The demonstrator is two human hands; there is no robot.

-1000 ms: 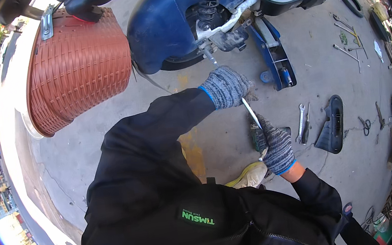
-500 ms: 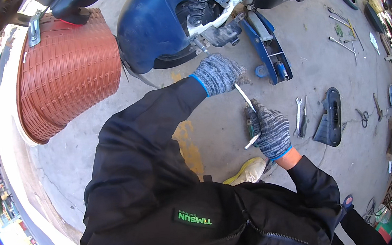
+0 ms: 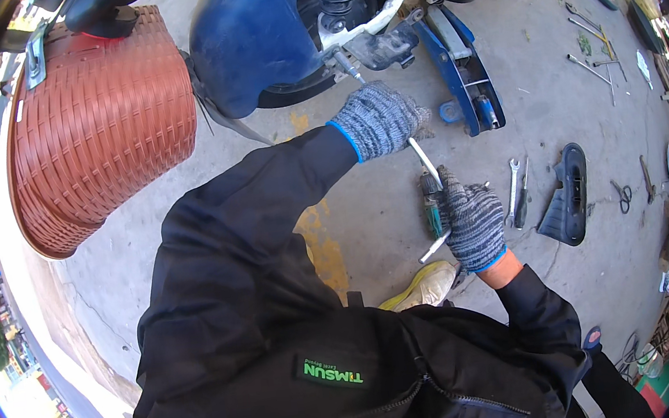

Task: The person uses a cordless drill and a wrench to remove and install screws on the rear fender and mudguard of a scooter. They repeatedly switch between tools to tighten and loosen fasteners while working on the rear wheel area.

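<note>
A bent, crank-shaped socket wrench (image 3: 426, 164) of bright metal runs between my two gloved hands. My left hand (image 3: 381, 121) is closed around its upper part, close below a metal cylinder (image 3: 347, 64) at the wheel of a vehicle with a blue fender (image 3: 246, 46). My right hand (image 3: 475, 226) wraps round the lower part, and a short metal end sticks out beside the palm. Both gloves are grey knit with blue cuffs. A green and black tool (image 3: 433, 210) lies on the ground, partly hidden behind my right hand.
A blue floor jack (image 3: 494, 100) stands right of the wheel. A brown woven basket (image 3: 107, 128) hangs at left. An open-end wrench (image 3: 512, 189), a screwdriver (image 3: 522, 200), a black plastic cover (image 3: 571, 198) and scissors (image 3: 624, 197) lie on the concrete. My shoe (image 3: 422, 286) is below.
The view has shifted a little. Both hands keep their grip on the wrench, and a finger of my right hand now sticks out more to the right.
</note>
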